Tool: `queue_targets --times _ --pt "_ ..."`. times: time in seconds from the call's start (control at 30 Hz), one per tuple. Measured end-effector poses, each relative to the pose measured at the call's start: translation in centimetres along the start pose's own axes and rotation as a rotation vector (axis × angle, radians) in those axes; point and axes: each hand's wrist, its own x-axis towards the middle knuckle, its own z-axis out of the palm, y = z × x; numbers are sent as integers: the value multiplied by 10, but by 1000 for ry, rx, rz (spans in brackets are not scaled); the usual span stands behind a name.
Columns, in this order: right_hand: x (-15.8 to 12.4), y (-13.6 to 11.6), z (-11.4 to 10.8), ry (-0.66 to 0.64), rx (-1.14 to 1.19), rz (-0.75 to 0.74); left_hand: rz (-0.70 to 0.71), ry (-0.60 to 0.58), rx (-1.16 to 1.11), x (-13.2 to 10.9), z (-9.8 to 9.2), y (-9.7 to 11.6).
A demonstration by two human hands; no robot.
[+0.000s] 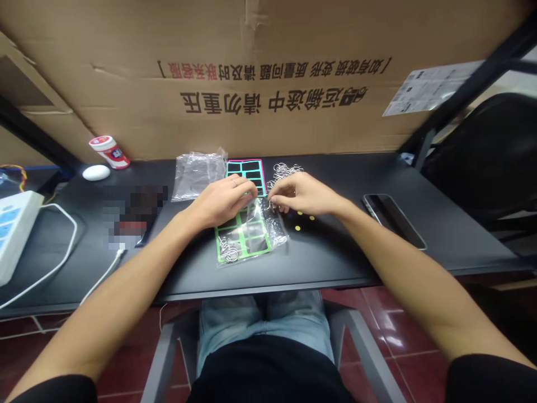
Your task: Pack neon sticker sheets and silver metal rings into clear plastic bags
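Observation:
My left hand (229, 198) is closed on the upper edge of a clear plastic bag (254, 224), its fingertips near the bag's mouth. Several metal rings (229, 253) lie inside the bag's lower left corner. Under or within the bag is a green-framed card (243, 232) with dark rectangles; which of the two I cannot tell. Beside the bag's upper right, my right hand (304, 193) pinches a small shiny metal ring (271, 205), partly hidden by the fingers. Behind that hand spreads a heap of metal rings (283, 172). A pink-and-turquoise-framed card (253, 168) lies beyond my left hand.
More clear bags (197, 176) lie at the back left. Small yellow discs (297, 228) sit near my right hand. A phone (393, 220) rests at right. Leftward are a red-and-white tub (109, 151), a white oval object (96, 173), a power strip (19, 235) and cables.

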Motion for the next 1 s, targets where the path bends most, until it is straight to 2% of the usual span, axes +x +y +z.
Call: queue_targets --times 0.23,0.33,0.4,0.47,0.63,0.73,0.9,1.0 --pt "4 20 -22 438 -200 45 -8 -10 5 0 0 -2" --pt "5 29 -28 546 -348 68 -6 -12 25 0 0 -1" --pt "4 30 -29 571 -454 29 -8 -5 32 0 0 0" --pt "2 25 -25 514 -495 -78 -18 1 34 0 0 1" --pt "-4 2 8 42 -287 -396 -10 40 37 2 -1 3" --pt "-3 -4 30 -112 -232 -528 6 83 21 3 -2 3" --pt "-1 -7 52 -342 -272 -569 -22 71 -56 3 0 7" --pt "-3 -12 63 -375 -393 -579 -45 22 -40 3 1 11"
